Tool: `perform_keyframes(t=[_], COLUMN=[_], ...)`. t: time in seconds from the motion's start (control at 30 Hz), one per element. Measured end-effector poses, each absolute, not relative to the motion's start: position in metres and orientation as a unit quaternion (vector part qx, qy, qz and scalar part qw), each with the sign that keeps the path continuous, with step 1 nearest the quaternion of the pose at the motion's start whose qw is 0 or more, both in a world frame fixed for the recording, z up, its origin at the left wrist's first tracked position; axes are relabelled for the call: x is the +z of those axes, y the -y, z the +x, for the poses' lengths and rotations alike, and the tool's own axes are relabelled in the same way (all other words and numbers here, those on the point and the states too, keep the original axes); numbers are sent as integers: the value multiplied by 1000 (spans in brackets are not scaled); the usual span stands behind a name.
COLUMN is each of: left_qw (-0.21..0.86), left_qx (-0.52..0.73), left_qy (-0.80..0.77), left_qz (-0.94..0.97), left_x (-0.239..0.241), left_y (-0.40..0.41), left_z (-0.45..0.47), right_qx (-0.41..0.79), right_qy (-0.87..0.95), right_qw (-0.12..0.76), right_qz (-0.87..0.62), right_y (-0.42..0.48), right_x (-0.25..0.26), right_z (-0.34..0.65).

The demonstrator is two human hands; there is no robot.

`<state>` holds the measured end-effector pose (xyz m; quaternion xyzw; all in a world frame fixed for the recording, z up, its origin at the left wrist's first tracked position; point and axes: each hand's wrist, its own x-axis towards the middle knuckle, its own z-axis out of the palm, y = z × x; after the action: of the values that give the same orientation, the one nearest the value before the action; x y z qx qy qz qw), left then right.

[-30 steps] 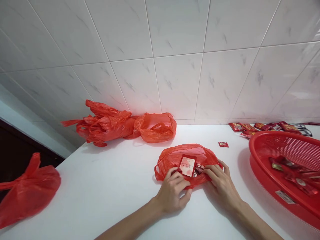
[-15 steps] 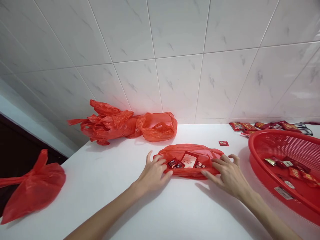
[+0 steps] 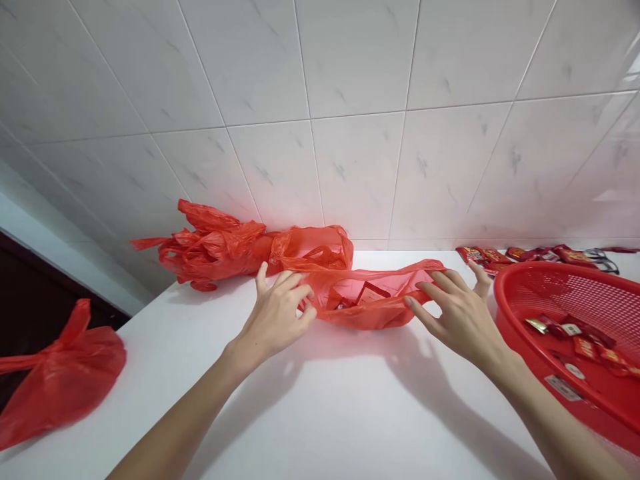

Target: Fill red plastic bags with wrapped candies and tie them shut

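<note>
A thin red plastic bag [image 3: 370,303] hangs stretched between my two hands, lifted a little off the white counter [image 3: 320,407]. A red and white card and a few small dark wrapped sweets show through it. My left hand [image 3: 277,312] pinches the bag's left end, fingers curled on the plastic. On the other end my right hand [image 3: 457,310] grips with thumb and fingers, the other fingers spread.
A heap of crumpled red bags [image 3: 240,245] lies against the tiled wall behind. One tied red bag [image 3: 55,373] sits at the counter's left edge. A red mesh basket [image 3: 575,293] with wrapped sweets stands at the right, loose red packets [image 3: 505,255] behind it.
Both hands moved apart to the bag's ends and lifted it off the counter, away from me, stretching it wide. The contents slid to the sagging middle.
</note>
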<state>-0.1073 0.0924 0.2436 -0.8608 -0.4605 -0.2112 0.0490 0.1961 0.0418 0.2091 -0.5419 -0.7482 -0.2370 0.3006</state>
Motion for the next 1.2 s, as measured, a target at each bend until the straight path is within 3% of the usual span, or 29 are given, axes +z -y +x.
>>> perform_keyframes(t=[0.2,0.43,0.6,0.73,0.83,1.03,1.2], left_qw=[-12,13,-121,-243,-295,-266,-356], left_qx=[-280,-408,-354,-332,-387,-530,-562], left_qy=[400,458,508,507,482,449,397], left_qz=[-872,-790,-776,-757,-728,-669,-632], left_x=[229,228,230,238,249,274,290], left_y=[-92,-105,-112,-116,-119,-121,-117], left_z=[-117,-115,-115,-117,-118,-115,-105], right_qx=[-146,-164,-97,38,111,171,322], right_qy=[779,735,722,692,682,597,509], right_qw=[343,319,214,175,241,540,651], right_qz=[-504,-575,-651,-699,-682,-567,-462], right_y=[-41,-53,-60,-57,-54,-50,-52], right_x=[216,220,218,229,238,249,258], right_z=[202,216,216,217,224,237,233])
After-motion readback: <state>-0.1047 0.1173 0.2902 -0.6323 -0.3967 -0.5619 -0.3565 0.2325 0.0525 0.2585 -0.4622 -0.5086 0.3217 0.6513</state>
